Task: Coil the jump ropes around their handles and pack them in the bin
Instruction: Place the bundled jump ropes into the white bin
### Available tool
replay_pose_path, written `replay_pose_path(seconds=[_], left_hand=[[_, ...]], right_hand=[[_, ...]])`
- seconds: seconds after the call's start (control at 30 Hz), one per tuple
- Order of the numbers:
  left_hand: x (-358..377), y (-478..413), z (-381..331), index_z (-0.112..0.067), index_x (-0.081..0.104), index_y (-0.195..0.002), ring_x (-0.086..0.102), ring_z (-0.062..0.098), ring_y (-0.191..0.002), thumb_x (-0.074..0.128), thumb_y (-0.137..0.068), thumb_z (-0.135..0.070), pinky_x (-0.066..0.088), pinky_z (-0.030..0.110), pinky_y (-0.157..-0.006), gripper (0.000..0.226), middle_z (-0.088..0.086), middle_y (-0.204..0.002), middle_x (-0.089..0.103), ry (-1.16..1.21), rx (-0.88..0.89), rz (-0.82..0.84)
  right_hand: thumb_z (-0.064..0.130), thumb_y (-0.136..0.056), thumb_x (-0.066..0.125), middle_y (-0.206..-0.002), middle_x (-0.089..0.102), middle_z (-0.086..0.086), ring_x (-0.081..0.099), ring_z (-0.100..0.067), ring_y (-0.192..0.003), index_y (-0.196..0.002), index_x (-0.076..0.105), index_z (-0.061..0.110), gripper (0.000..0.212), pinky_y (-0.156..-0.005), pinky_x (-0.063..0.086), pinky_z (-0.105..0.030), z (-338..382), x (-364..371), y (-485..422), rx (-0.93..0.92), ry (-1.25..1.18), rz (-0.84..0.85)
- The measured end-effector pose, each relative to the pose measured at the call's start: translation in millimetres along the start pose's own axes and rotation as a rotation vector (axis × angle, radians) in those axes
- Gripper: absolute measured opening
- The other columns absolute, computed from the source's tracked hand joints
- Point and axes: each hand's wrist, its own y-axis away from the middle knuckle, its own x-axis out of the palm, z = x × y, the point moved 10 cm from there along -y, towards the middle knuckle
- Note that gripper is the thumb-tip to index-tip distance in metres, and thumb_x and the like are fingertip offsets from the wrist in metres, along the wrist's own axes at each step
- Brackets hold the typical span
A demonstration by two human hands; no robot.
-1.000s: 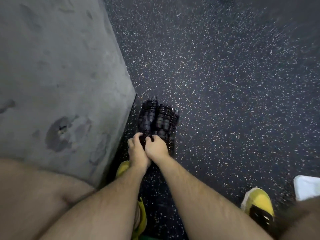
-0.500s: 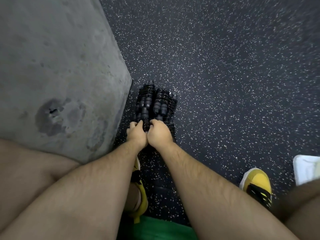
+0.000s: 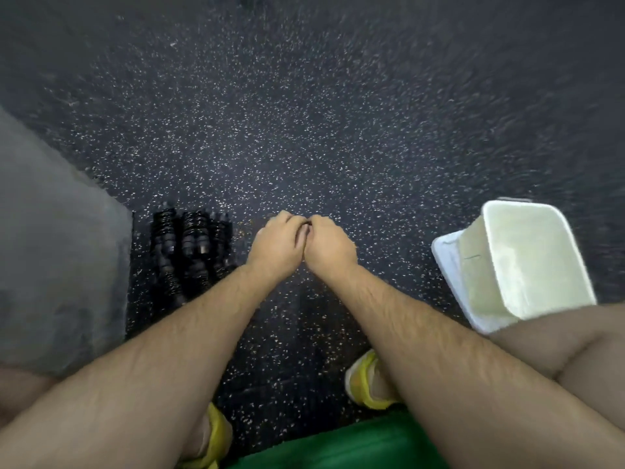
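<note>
Concrete (image 3: 50, 252) fills the left edge. The jump ropes (image 3: 189, 245) lie on the speckled floor (image 3: 304, 113) just beside it, wound into black bundles set side by side. Tucked against that edge, they are likely parked where they cannot roll or get underfoot until packing.

To their right, apart from the bundles, the left hand (image 3: 275, 248) and the right hand (image 3: 331, 248) meet above the floor, fingers curled and knuckles pressed together. A dark sliver shows in the seam between them. It may be a bit of rope, but it is too small to tell, so whether either hand pinches anything cannot be said.

Farther right sits the bin (image 3: 541, 252), pale, with its open mouth turned toward the person. It rests on a white piece (image 3: 446, 265) that may be its lid. Facing that way, it should be easy to load from a crouch. No rope shows inside it.

A yellow shoe (image 3: 363, 380) rests on the floor below the right forearm. Coiling looks finished and packing not yet begun.
</note>
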Motion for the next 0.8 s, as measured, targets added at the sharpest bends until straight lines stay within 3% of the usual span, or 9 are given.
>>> replay_pose_path(seconds=[0.13, 0.3, 0.43, 0.53, 0.63, 0.7, 0.8], left_hand=[[56, -37, -103, -0.021, 0.058, -0.131, 0.056, 0.026, -0.111, 0.031, -0.108, -0.036, 0.047, 0.046, -0.094, 0.039, 0.006, -0.12, 0.059, 0.036, 0.128, 0.126], [142, -53, -233, -0.022, 0.055, -0.132, 0.057, 0.031, -0.113, 0.028, -0.106, -0.038, 0.048, 0.048, -0.095, 0.041, 0.009, -0.119, 0.058, 0.079, 0.263, 0.313], [215, -40, -313, -0.029, 0.05, -0.141, 0.056, 0.034, -0.118, 0.04, -0.102, -0.026, 0.05, 0.049, -0.094, 0.04, 0.012, -0.129, 0.056, 0.052, 0.379, 0.46], [265, -25, -334, -0.033, 0.043, -0.148, 0.051, 0.037, -0.124, 0.046, -0.1, -0.024, 0.047, 0.048, -0.1, 0.049, 0.017, -0.134, 0.05, 0.015, 0.367, 0.6], [292, -11, -330, -0.031, 0.037, -0.152, 0.051, 0.038, -0.123, 0.055, -0.096, -0.023, 0.046, 0.045, -0.1, 0.059, 0.016, -0.133, 0.047, -0.101, 0.348, 0.696], [296, -8, -323, -0.028, 0.037, -0.151, 0.056, 0.035, -0.119, 0.06, -0.09, -0.012, 0.048, 0.039, -0.095, 0.067, 0.012, -0.132, 0.052, -0.122, 0.343, 0.729], [277, -21, -308, -0.02, 0.044, -0.148, 0.057, 0.03, -0.125, 0.051, -0.1, -0.014, 0.045, 0.034, -0.101, 0.049, 0.01, -0.141, 0.057, 0.046, 0.272, 0.643]], right_hand=[[0.018, -0.097, 0.042, -0.117, 0.058, -0.007, 0.059, -0.028, -0.105, -0.116, 0.055, 0.014, 0.023, -0.073, 0.042, -0.036, -97, -68, 1, 0.124, 0.096, -0.108], [0.018, -0.096, 0.044, -0.119, 0.056, -0.008, 0.057, -0.03, -0.114, -0.117, 0.054, 0.014, 0.024, -0.085, 0.047, -0.041, -222, -139, 22, 0.278, 0.307, -0.196], [0.03, -0.096, 0.053, -0.13, 0.052, -0.007, 0.047, -0.028, -0.124, -0.13, 0.048, 0.015, 0.037, -0.091, 0.044, -0.038, -324, -158, 67, 0.552, 0.378, -0.172], [0.036, -0.096, 0.054, -0.137, 0.05, -0.007, 0.042, -0.027, -0.129, -0.139, 0.046, 0.014, 0.048, -0.099, 0.041, -0.037, -375, -129, 96, 0.681, 0.34, 0.041], [0.023, -0.093, 0.059, -0.14, 0.052, -0.005, 0.044, -0.027, -0.131, -0.139, 0.05, 0.016, 0.047, -0.104, 0.04, -0.037, -385, -99, 100, 0.664, 0.254, 0.238], [0.017, -0.093, 0.059, -0.139, 0.056, -0.005, 0.05, -0.026, -0.13, -0.136, 0.055, 0.016, 0.043, -0.103, 0.043, -0.036, -377, -95, 93, 0.64, 0.212, 0.242], [0.012, -0.093, 0.054, -0.13, 0.062, -0.007, 0.058, -0.027, -0.121, -0.128, 0.059, 0.012, 0.035, -0.095, 0.048, -0.036, -355, -103, 77, 0.55, 0.241, 0.105]])
